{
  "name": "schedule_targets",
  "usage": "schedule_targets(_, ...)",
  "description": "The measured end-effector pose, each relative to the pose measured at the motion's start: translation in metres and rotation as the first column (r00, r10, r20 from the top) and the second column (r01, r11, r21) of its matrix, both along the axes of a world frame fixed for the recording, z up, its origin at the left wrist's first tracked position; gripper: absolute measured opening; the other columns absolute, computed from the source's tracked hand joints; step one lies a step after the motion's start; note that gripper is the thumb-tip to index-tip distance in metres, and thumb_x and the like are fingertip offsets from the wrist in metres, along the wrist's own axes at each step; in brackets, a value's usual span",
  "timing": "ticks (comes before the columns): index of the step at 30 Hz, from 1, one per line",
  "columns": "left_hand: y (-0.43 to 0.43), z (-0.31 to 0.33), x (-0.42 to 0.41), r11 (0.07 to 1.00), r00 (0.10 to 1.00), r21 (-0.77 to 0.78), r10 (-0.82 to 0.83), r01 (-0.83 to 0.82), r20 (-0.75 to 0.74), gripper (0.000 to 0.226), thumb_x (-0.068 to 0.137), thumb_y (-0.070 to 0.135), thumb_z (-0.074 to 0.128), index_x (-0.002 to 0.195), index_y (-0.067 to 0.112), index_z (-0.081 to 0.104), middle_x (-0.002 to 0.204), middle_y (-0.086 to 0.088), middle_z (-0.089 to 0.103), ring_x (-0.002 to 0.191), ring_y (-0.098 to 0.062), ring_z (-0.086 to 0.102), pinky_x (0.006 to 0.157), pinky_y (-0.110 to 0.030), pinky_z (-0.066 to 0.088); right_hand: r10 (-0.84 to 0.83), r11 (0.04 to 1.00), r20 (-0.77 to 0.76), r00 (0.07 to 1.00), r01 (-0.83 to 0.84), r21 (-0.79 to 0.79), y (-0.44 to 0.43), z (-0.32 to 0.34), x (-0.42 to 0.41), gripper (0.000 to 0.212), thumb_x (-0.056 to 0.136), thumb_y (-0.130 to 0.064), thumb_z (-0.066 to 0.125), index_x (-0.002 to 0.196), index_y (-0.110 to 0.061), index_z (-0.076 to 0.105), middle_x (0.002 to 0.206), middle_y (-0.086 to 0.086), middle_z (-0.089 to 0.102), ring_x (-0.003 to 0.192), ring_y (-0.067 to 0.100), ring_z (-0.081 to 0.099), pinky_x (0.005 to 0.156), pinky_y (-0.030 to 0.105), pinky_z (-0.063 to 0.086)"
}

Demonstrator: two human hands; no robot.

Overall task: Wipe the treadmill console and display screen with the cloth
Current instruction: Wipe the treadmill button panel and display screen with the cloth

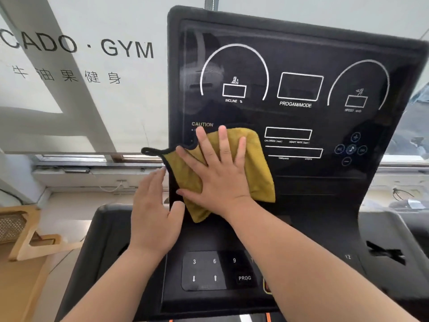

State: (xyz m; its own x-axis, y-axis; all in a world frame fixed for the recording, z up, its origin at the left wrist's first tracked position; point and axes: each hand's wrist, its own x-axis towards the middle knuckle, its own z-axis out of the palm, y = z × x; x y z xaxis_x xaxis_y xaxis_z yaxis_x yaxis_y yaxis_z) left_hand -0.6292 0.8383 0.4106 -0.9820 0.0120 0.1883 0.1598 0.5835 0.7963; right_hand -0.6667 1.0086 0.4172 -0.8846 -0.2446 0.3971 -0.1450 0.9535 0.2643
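Head view, right hand (218, 180), fingers splayed on fuzzy mustard cloth (257, 173), glossy black screen (301, 54); left hand (153, 217) flat, empty

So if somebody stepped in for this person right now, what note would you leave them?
Right hand: flat, fingers spread, pressing the yellow cloth against the lower left of the display screen.
Left hand: open, at the console left edge, holding nothing.
Done: wiping under way; wiped areas cannot be told.
Left: probably the rest of the screen and the keypad below.
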Motion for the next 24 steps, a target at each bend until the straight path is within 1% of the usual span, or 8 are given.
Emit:
schedule_targets(4,0.033,0.004,0.003,0.997,0.999,-0.069,0.023,-0.020,0.044,0.091,0.081,0.016,0.069,0.157,0.005,0.022,0.162,-0.013,0.027,0.150,-0.024,0.018,0.122,-0.029,0.011,-0.064,0.997,-0.064,0.996,0.061,-0.050,0.055,0.000,0.013,0.097,0.080,-0.089,0.045,0.162,-0.045,0.015,0.172,0.006,-0.006,0.156,0.048,-0.004,0.118,0.077,-0.001)
schedule_targets(8,0.047,0.008,0.007,0.995,0.994,-0.077,0.069,-0.063,0.085,0.098,0.082,0.018,0.071,0.160,0.006,0.012,0.167,-0.011,0.015,0.154,-0.024,0.009,0.122,-0.028,0.005,-0.225,0.969,-0.106,0.968,0.211,-0.131,0.121,0.019,0.013,0.104,0.077,-0.092,0.043,0.163,-0.039,0.018,0.172,0.013,-0.007,0.154,0.054,-0.004,0.115,0.080,0.001)
schedule_targets(11,0.049,0.011,0.008,0.993,0.991,-0.099,0.077,-0.066,0.113,0.098,0.085,0.022,0.069,0.160,0.009,0.007,0.168,-0.007,0.009,0.155,-0.020,0.004,0.121,-0.027,0.003,-0.385,0.894,-0.112,0.916,0.340,-0.292,0.139,0.068,-0.013,0.107,0.078,-0.094,0.038,0.164,-0.036,0.011,0.172,0.021,-0.004,0.153,0.057,-0.005,0.114,0.081,0.001)
schedule_targets(14,0.051,0.017,0.010,0.989,0.988,-0.128,0.085,-0.068,0.131,0.098,0.086,0.024,0.069,0.160,0.008,0.007,0.168,-0.008,0.010,0.155,-0.022,0.006,0.124,-0.031,0.007,-0.450,0.840,-0.134,0.883,0.366,-0.401,0.125,0.116,-0.042,0.105,0.080,-0.095,0.029,0.164,-0.039,0.000,0.172,0.019,-0.008,0.153,0.055,-0.010,0.114,0.080,-0.001)
schedule_targets(17,0.054,0.021,0.008,0.987,0.981,-0.128,0.113,-0.093,0.156,0.093,0.083,0.028,0.068,0.158,0.007,0.018,0.163,-0.013,0.024,0.150,-0.029,0.020,0.124,-0.043,0.020,-0.373,0.890,-0.187,0.909,0.293,-0.350,0.093,0.136,-0.064,0.103,0.081,-0.095,0.022,0.164,-0.039,-0.002,0.173,0.013,-0.008,0.155,0.052,-0.010,0.115,0.079,-0.004)
schedule_targets(19,0.056,0.023,0.008,0.987,0.977,-0.115,0.133,-0.115,0.167,0.088,0.079,0.031,0.066,0.154,0.009,0.026,0.156,-0.013,0.034,0.145,-0.032,0.030,0.119,-0.050,0.030,-0.235,0.957,-0.217,0.948,0.187,-0.220,0.069,0.135,-0.071,0.099,0.084,-0.092,0.021,0.165,-0.039,0.000,0.174,0.008,-0.007,0.156,0.048,-0.009,0.116,0.077,-0.005)
schedule_targets(21,0.056,0.025,0.009,0.986,0.976,-0.112,0.143,-0.125,0.163,0.090,0.075,0.039,0.061,0.154,0.013,0.027,0.154,-0.010,0.037,0.144,-0.030,0.032,0.117,-0.050,0.033,-0.057,0.998,-0.203,0.978,0.047,-0.050,0.055,0.120,-0.066,0.093,0.088,-0.088,0.024,0.165,-0.039,0.004,0.174,0.003,-0.004,0.157,0.044,-0.008,0.119,0.073,-0.005)
schedule_targets(24,0.053,0.026,0.010,0.985,0.982,-0.118,0.139,-0.124,0.131,0.092,0.073,0.045,0.056,0.155,0.016,0.028,0.155,-0.008,0.038,0.144,-0.027,0.033,0.117,-0.049,0.033,0.158,0.984,-0.169,0.973,-0.140,0.112,0.074,0.086,-0.047,0.090,0.091,-0.083,0.035,0.165,-0.036,0.015,0.174,0.000,0.005,0.159,0.041,0.000,0.122,0.069,-0.004)
